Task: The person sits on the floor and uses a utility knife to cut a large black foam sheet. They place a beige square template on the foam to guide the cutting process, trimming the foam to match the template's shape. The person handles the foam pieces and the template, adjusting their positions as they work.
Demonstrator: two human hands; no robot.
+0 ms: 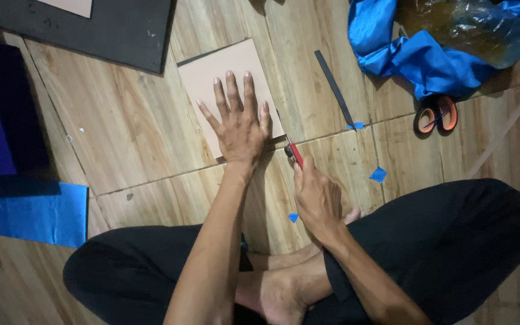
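Observation:
My left hand (239, 120) lies flat with fingers spread on a tan cardboard sheet (212, 75) on the wood-look floor. My right hand (315, 195) grips a red utility knife (294, 151), its tip at the sheet's near right corner beside my left hand. I sit cross-legged in black trousers, with bare feet below the hands.
A dark metal ruler (334, 89) lies right of the sheet. Blue fabric (416, 57) and a clear plastic bag (470, 27) sit at top right, scissors with orange handles (436, 115) below them. A blue sheet (36, 213) lies left, a black board (109, 30) at top left. Small blue scraps (378, 174) dot the floor.

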